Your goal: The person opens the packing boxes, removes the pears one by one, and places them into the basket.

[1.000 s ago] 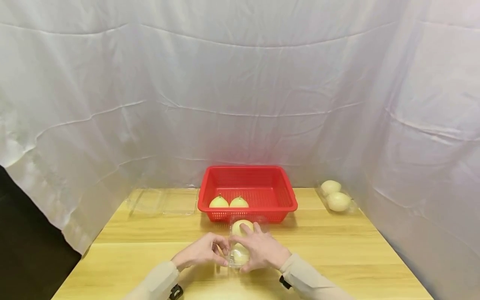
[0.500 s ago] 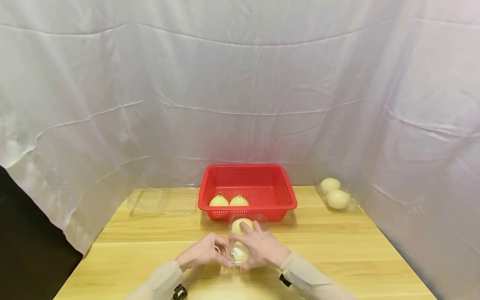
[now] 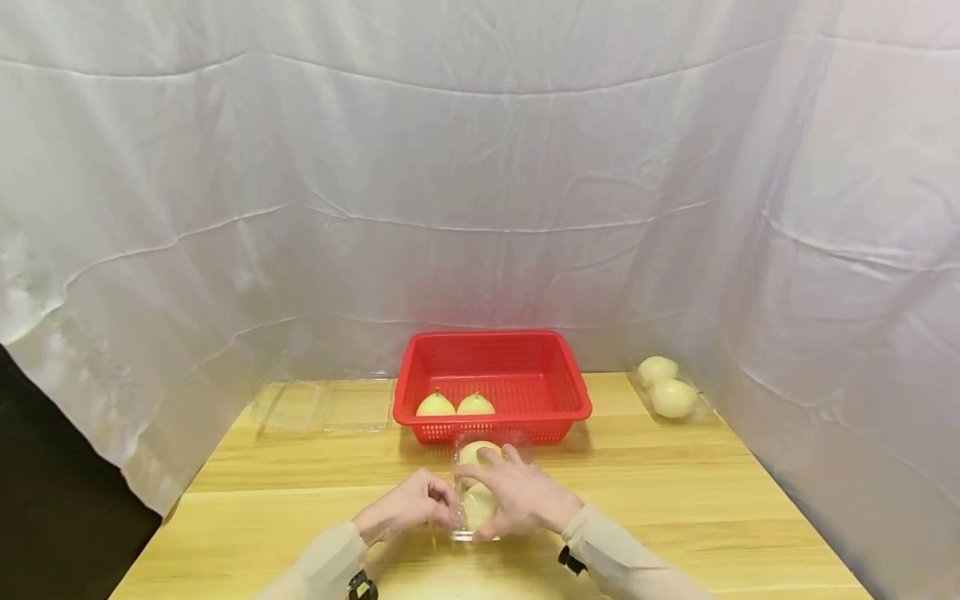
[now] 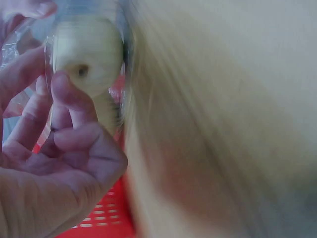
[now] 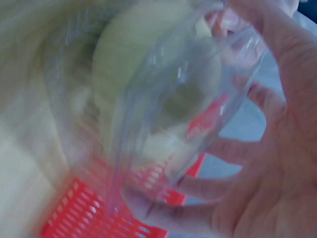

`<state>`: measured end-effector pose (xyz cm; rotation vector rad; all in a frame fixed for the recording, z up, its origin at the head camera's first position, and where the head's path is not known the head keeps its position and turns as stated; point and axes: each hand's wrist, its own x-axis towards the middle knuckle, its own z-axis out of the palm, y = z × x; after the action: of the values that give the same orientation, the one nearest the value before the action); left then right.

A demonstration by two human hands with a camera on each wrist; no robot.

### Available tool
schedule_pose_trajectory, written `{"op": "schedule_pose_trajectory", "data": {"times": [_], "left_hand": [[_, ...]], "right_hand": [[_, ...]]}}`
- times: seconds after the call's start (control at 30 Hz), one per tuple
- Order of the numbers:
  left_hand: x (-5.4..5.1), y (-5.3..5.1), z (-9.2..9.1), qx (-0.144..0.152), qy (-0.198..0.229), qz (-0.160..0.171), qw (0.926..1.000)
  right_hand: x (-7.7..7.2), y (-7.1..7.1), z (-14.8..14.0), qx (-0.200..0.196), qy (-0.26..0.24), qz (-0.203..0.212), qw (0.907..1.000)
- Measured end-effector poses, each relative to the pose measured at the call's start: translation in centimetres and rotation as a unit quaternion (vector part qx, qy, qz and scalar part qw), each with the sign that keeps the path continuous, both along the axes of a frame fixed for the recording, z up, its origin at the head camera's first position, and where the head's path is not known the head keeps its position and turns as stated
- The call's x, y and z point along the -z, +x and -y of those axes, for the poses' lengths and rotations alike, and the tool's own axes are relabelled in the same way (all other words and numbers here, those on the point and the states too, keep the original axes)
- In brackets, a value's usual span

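Near the front of a wooden table (image 3: 637, 492), one clear plastic box (image 3: 474, 537) holding two pale yellow fruits (image 3: 480, 506), one behind the other, sits between a person's two hands, just before a red basket. The left hand (image 3: 414, 505) pinches the box's near left edge, thumb and fingers together on the plastic. Spread and bent over the top, the right hand (image 3: 522, 493) grips the box, its fingertips on the clear plastic. Both wrist views are partly blurred; the left one shows the brown dimple at one fruit's end.

Just beyond, the single red basket (image 3: 543, 417), its walls pierced with holes, carries two more yellow fruits (image 3: 436, 405), stems up, side by side toward its front left. Toward the right rear of the table, well apart from the hands, a second box (image 3: 647, 396) contains two fruits, bringing the visible count to six. Left of the basket lies clear packaging (image 3: 322, 408), too transparent to count its pieces. Two beige sleeves (image 3: 611, 542) and two black wristbands (image 3: 362, 585) show at the lower edge. Pale cloth (image 3: 495, 167) hangs behind, with one dark panel (image 3: 52, 492) at far left.
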<state>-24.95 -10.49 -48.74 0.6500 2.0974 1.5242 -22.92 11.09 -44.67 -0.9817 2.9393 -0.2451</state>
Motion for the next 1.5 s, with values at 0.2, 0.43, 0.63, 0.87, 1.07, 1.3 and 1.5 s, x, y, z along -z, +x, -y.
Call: {"op": "schedule_pose_trajectory", "data": {"times": [0.2,0.43,0.63,0.87,1.07,1.3,1.5], "left_hand": [[0.2,-0.2,0.5,0.02,0.003,0.0,0.9998],[0.6,-1.0,0.9,-0.018,0.014,-0.053,0.9983],[0.3,-1.2,-0.2,-0.082,0.025,-0.05,0.9951],[0.5,-2.1,-0.4,-0.139,-0.001,-0.055,0.9887],[1.0,-3.4,-0.2,-0.146,-0.001,-0.066,0.987],[0.9,-4.3,-0.3,-0.125,0.002,-0.047,0.9911],[0.9,-5.2,-0.8,-0.101,0.026,0.038,0.9938]], "right_hand": [[-0.1,0.2,0.0,-0.002,-0.005,0.014,0.9999],[-0.1,0.2,-0.4,-0.02,-0.014,0.003,0.9997],[0.1,0.1,-0.6,-0.024,-0.02,0.011,0.9995],[0.2,0.3,-0.3,-0.029,-0.009,0.006,0.9995],[0.4,0.4,0.0,-0.017,0.004,0.01,0.9998],[0.4,0.4,0.1,-0.013,0.005,0.0,0.9999],[0.5,0.2,-0.1,-0.014,0.006,-0.02,0.9997]]}}
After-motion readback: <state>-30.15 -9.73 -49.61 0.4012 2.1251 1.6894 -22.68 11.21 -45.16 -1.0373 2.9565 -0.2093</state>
